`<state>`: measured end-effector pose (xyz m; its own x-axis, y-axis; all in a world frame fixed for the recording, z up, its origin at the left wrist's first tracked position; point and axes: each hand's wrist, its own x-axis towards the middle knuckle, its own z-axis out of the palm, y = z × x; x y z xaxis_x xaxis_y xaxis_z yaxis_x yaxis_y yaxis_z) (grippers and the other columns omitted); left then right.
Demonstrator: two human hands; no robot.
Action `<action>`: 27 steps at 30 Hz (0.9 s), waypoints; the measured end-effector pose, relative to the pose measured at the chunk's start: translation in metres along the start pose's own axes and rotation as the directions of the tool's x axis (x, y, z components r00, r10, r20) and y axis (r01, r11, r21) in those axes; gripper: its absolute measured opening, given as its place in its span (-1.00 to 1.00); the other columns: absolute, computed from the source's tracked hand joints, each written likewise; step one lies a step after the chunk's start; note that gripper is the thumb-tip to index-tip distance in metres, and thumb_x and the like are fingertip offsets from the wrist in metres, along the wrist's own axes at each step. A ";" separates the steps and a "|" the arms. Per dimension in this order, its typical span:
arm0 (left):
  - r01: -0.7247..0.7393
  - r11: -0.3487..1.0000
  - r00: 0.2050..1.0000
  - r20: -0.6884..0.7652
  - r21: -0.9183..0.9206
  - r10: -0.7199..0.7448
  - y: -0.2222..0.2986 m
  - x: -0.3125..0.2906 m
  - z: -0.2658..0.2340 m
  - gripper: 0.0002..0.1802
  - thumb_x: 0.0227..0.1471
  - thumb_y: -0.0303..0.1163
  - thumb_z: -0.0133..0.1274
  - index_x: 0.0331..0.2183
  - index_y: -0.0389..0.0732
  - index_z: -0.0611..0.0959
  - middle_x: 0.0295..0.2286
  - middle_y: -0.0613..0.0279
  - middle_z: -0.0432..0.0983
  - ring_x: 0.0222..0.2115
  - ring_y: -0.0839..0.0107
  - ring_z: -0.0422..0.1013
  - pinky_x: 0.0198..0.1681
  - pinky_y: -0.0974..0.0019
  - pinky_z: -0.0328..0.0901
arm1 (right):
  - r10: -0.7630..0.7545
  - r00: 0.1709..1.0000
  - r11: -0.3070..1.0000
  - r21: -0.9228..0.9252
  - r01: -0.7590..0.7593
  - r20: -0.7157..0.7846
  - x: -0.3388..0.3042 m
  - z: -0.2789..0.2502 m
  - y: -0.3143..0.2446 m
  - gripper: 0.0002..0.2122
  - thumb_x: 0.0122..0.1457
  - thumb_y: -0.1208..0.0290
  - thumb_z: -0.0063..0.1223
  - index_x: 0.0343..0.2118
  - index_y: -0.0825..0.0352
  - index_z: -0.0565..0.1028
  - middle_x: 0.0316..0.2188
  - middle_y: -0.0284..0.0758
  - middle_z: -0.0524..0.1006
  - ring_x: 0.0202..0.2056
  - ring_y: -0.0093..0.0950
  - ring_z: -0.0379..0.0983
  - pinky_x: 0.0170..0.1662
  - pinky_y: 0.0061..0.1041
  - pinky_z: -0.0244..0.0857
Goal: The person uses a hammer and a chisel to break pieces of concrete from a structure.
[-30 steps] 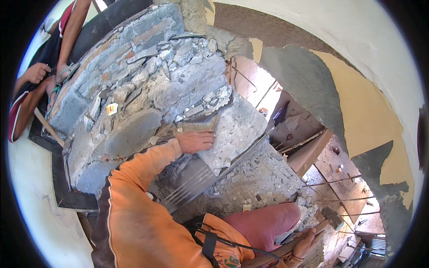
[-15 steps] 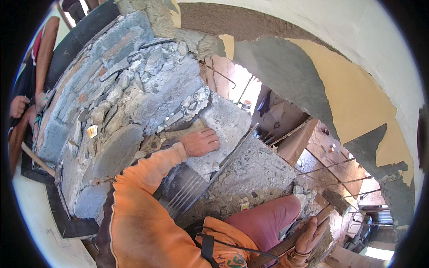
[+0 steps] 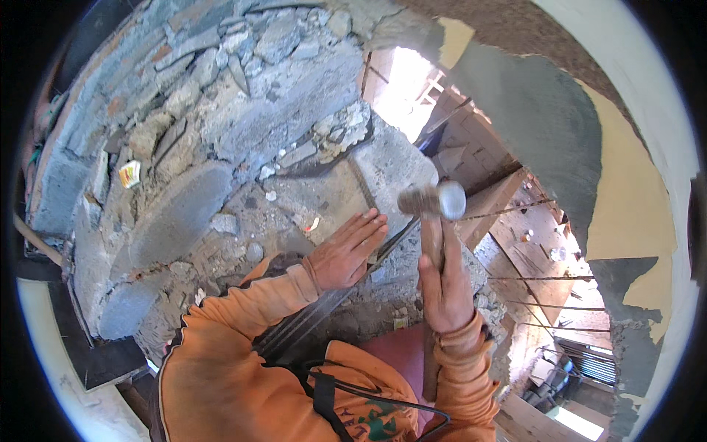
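Note:
My right hand (image 3: pixel 448 298) grips a hammer (image 3: pixel 431 202) by its wooden handle, close below the blurred metal head, with a finger stretched along the wood. The head is raised over the edge of a grey concrete slab (image 3: pixel 390 158). My left hand (image 3: pixel 347 252) is open, its fingers straight and close together, beside the lower end of that slab. Whether its palm touches anything is hidden. Under my left wrist several thin parallel bars (image 3: pixel 305 324) run beside my orange sleeve.
Broken masonry (image 3: pixel 265 110) and loose chunks are spread to the left and far side. Right of the slab, a gap drops to a lower level, crossed by bare rebar (image 3: pixel 541 278). A torn plaster wall (image 3: pixel 545 110) curves along the right. Another wooden handle (image 3: pixel 37 239) lies at far left.
The hammer has come up from beside my leg to over the slab's edge, in my right hand. My left hand has slid off the slab's top toward me. The view has shifted.

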<state>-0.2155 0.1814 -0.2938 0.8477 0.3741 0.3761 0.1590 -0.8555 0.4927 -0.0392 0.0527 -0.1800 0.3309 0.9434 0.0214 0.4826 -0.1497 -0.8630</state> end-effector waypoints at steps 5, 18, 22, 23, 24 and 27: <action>0.215 0.972 0.965 -0.135 -0.092 -0.226 -0.011 -0.006 -0.009 -0.18 -0.17 -0.63 -0.10 0.20 -0.43 0.12 0.19 -0.19 0.07 0.24 -0.08 -0.01 0.28 0.02 -0.04 | -0.072 0.997 0.997 -0.031 0.072 0.010 0.038 -0.003 -0.042 -0.53 0.27 0.42 -0.15 0.19 0.51 0.10 -0.03 0.15 0.39 -0.02 0.04 0.39 0.01 -0.27 0.26; 0.353 0.935 0.935 0.033 0.010 -0.353 -0.039 0.014 -0.016 -0.20 -0.13 -0.61 -0.09 0.21 -0.45 0.09 0.23 -0.22 -0.05 0.28 -0.06 -0.14 0.34 0.04 -0.24 | 0.070 0.994 0.994 -0.093 -0.062 0.081 0.028 0.034 -0.014 -0.54 0.29 0.37 -0.17 0.18 0.47 0.11 -0.26 0.21 0.47 -0.25 0.19 0.42 -0.26 -0.07 0.34; 0.371 0.926 0.929 0.022 -0.068 -0.370 -0.038 0.016 -0.014 -0.17 -0.17 -0.65 -0.11 0.21 -0.40 0.12 0.23 -0.21 -0.02 0.28 -0.06 -0.14 0.34 0.03 -0.25 | -0.081 0.996 0.975 -0.206 0.086 0.036 0.019 0.043 -0.006 -0.52 0.26 0.39 -0.13 0.18 0.47 0.09 -0.31 0.21 0.48 -0.29 0.19 0.43 -0.29 -0.05 0.34; 0.363 0.924 0.931 0.001 -0.122 -0.366 -0.036 0.020 -0.012 -0.16 -0.20 -0.68 -0.13 0.22 -0.37 0.13 0.22 -0.20 -0.01 0.28 -0.06 -0.14 0.34 0.03 -0.26 | -0.007 0.997 0.965 -0.262 0.027 0.076 0.020 0.047 0.004 -0.51 0.26 0.39 -0.13 0.19 0.46 0.09 -0.31 0.21 0.48 -0.29 0.19 0.43 -0.30 -0.04 0.34; 0.358 0.927 0.933 0.008 -0.110 -0.359 -0.033 0.020 -0.008 -0.16 -0.20 -0.69 -0.13 0.22 -0.36 0.14 0.23 -0.17 0.00 0.28 -0.05 -0.12 0.34 0.02 -0.24 | 0.070 0.991 0.947 -0.319 -0.031 0.111 0.021 0.049 0.012 -0.51 0.25 0.39 -0.13 0.19 0.45 0.08 -0.32 0.21 0.48 -0.29 0.19 0.43 -0.30 -0.03 0.34; 0.288 0.957 0.958 0.005 -0.017 -0.288 -0.038 0.027 -0.013 -0.18 -0.20 -0.68 -0.09 0.20 -0.29 0.20 0.22 -0.08 0.04 0.27 -0.01 -0.08 0.33 0.03 -0.19 | 0.130 0.985 0.971 -0.215 -0.104 0.115 0.016 0.040 0.006 -0.51 0.26 0.39 -0.15 0.21 0.43 0.08 -0.31 0.21 0.48 -0.27 0.21 0.42 -0.27 -0.04 0.33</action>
<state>-0.2055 0.2287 -0.2924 0.7683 0.6032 0.2143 0.3879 -0.7050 0.5938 -0.0632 0.0789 -0.2045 0.2960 0.9435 -0.1493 0.6089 -0.3068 -0.7315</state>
